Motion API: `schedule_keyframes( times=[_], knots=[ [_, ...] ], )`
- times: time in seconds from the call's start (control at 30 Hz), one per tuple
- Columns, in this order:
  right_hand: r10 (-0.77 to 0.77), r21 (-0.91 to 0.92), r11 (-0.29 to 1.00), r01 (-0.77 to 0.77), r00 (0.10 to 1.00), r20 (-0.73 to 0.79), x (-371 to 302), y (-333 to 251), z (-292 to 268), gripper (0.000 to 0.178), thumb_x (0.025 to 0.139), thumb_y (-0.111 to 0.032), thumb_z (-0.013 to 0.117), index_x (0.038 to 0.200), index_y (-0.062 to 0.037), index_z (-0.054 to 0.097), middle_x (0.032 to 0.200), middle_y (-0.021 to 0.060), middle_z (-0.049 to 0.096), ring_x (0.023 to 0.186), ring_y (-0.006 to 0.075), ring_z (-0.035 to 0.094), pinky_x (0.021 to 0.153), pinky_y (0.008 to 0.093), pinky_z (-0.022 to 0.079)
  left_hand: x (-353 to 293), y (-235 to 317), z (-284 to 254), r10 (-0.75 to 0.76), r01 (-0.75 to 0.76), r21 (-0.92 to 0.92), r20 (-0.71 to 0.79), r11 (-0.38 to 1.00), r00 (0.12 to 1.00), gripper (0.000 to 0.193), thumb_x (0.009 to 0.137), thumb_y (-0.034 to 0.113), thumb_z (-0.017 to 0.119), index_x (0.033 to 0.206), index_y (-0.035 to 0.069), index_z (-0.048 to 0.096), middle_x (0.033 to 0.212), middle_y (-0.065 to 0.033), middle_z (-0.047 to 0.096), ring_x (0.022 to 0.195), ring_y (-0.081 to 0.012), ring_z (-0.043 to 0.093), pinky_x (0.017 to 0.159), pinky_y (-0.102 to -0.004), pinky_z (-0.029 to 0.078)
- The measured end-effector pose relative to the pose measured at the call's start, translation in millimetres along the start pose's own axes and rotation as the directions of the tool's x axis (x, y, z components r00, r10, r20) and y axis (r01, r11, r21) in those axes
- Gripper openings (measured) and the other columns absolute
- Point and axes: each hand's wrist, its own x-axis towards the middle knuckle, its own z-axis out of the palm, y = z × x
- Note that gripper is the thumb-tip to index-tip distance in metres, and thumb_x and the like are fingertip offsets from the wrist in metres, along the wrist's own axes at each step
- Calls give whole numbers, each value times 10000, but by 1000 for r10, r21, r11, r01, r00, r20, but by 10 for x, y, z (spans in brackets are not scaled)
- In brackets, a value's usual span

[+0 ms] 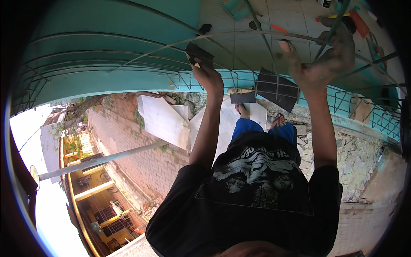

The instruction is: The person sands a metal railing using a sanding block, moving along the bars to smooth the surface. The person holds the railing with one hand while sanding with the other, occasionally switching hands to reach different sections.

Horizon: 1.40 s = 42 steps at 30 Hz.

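Observation:
My left hand [207,78] is closed on a folded piece of dark, sandpaper-like sheet [200,53], close to the thin metal bars of a window grille [162,44]. My right hand [319,68] is raised at the grille's right part, thumb apart from the fingers, with nothing visible in it. Its fingers are close to a slanting bar [333,30]; whether they touch it I cannot make out. Between my arms, a larger dark sheet [276,89] rests by the lower grille, and a smaller dark rectangle [242,98] lies beside it.
Beyond the bars, a tiled surface [295,17] bears an orange-red tool [359,24] and other small items. A turquoise sill [124,79] runs below the grille. White sheets [165,120] lie near my feet, with broken rubble [342,162] to the right and a brick-paved path [132,132] to the left.

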Motion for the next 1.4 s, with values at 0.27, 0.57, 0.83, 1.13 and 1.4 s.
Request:
schedule_keyframes(
  times=[0.27, 0.57, 0.83, 1.13, 1.4],
  knots=[
    [-11, 109, 994, 30, 986, -164, -61, 62, 123, 860, 675, -389, 877, 1210, 93, 407, 1070, 179, 576, 867, 217, 586, 636, 300, 471, 187, 70, -55, -22, 22, 4, 15, 1000, 1000, 294, 1059, 222, 336, 1026, -23, 495, 896, -100, 600, 792, -151, 539, 728, -299, 465],
    [-78, -57, 996, 72, 989, -127, -113, 140, 99, 789, 707, -446, 835, 1143, 102, 473, 1073, 168, 587, 891, 246, 593, 716, 319, 491, 228, 259, -165, -155, 172, -106, 145, 979, 977, 432, 1074, 319, 296, 1006, -32, 537, 939, -128, 602, 791, -157, 544, 740, -288, 478],
    [-77, -12, 997, 76, 976, -204, -121, 274, 160, 763, 720, -508, 793, 1130, 71, 511, 1050, 169, 615, 909, 275, 609, 785, 357, 466, 28, 111, -131, -340, 393, -210, 247, 895, 907, 575, 1066, 424, 251, 1351, -56, 388, 1270, -183, 500, 1133, -219, 512, 974, -333, 419],
    [-49, 8, 999, 53, 967, -249, -128, 255, 232, 737, 693, -546, 783, 1097, 19, 538, 1063, 164, 632, 897, 275, 620, 790, 354, 410, -281, -215, -14, -407, 446, -137, 241, 884, 881, 566, 1072, 390, 215, 1387, -64, 340, 1317, -199, 443, 1165, -242, 461, 1013, -357, 378],
    [-52, -8, 999, 52, 963, -263, -92, 291, 281, 714, 670, -580, 774, 1068, -26, 563, 1076, 160, 648, 885, 275, 629, 795, 351, 360, -224, -314, -109, -302, 312, -14, 214, 950, 929, 655, 1046, 488, 234, 1407, -53, 314, 1288, -201, 441, 1112, -279, 494, 977, -402, 414]
  ],
)
